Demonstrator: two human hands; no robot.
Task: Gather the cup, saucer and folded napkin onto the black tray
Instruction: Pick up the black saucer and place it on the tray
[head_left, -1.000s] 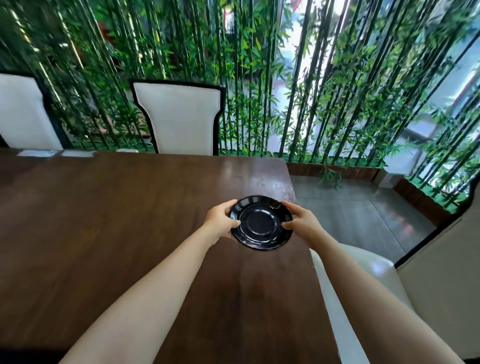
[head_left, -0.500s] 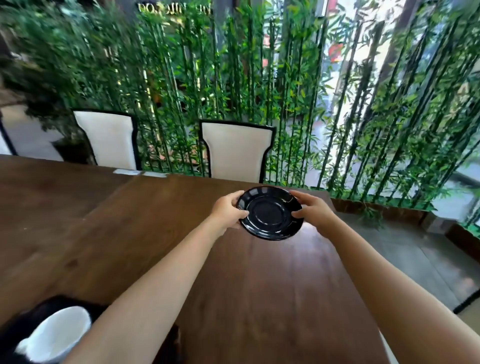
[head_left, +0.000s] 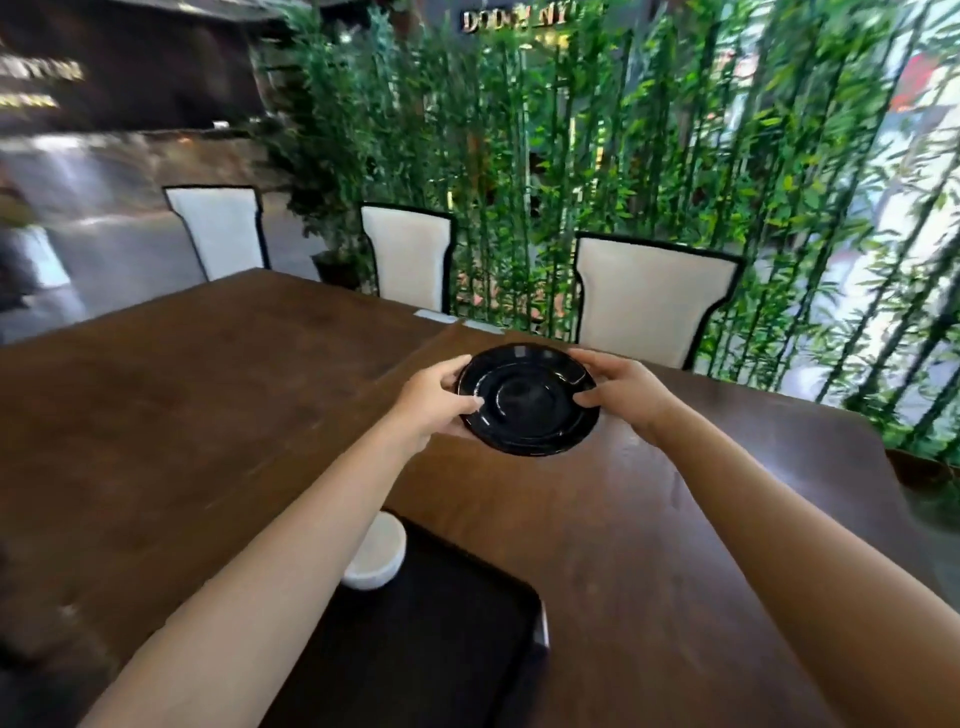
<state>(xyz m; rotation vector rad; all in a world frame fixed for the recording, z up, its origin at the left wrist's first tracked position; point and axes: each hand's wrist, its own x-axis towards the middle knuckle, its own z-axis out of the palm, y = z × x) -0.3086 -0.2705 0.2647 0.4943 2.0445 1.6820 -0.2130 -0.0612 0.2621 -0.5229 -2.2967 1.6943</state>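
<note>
I hold a glossy black saucer (head_left: 527, 400) in the air above the brown table (head_left: 182, 395), tilted toward me. My left hand (head_left: 434, 402) grips its left rim and my right hand (head_left: 621, 392) grips its right rim. Below, near me, lies the black tray (head_left: 441, 639) with a white cup (head_left: 376, 553) standing at its far left corner, partly hidden by my left forearm. No napkin is in view.
Three cream chairs with black trim (head_left: 652, 301) stand along the far side of the table. A bamboo screen (head_left: 623, 156) rises behind them. The table's right edge (head_left: 883, 457) drops to the floor.
My view has swung left and down, bringing the tray and cup fully into sight. Both hands have carried the saucer leftward over the table, still gripping its rim.
</note>
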